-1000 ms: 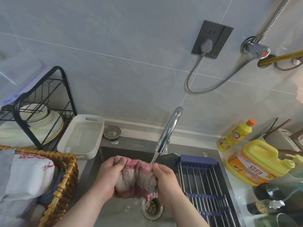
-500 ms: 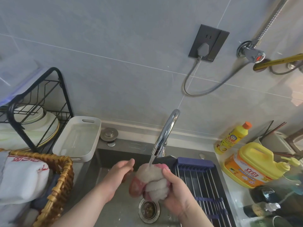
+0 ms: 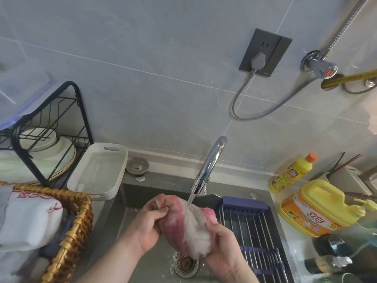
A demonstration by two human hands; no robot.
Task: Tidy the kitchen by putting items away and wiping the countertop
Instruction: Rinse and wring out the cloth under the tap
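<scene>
A pink and white cloth point(image 3: 189, 225) is bunched up over the steel sink point(image 3: 122, 213), under a thin stream of water from the chrome tap point(image 3: 210, 164). My left hand point(image 3: 149, 227) grips the cloth's upper left end, fingers curled round it. My right hand point(image 3: 222, 250) holds the lower right part of the cloth, thumb on top. The drain strainer point(image 3: 186, 264) lies right below the cloth.
A blue-framed wire drain rack point(image 3: 255, 227) spans the sink's right side. Yellow detergent bottles point(image 3: 318, 209) and dark bottles stand on the right counter. Left are a white tray point(image 3: 98, 170), a black dish rack point(image 3: 44, 137) with plates, and a wicker basket point(image 3: 69, 231).
My left hand, off the cloth half a second ago, has taken hold of its upper end again. The cloth has been turned and stretched out between both hands under the water.
</scene>
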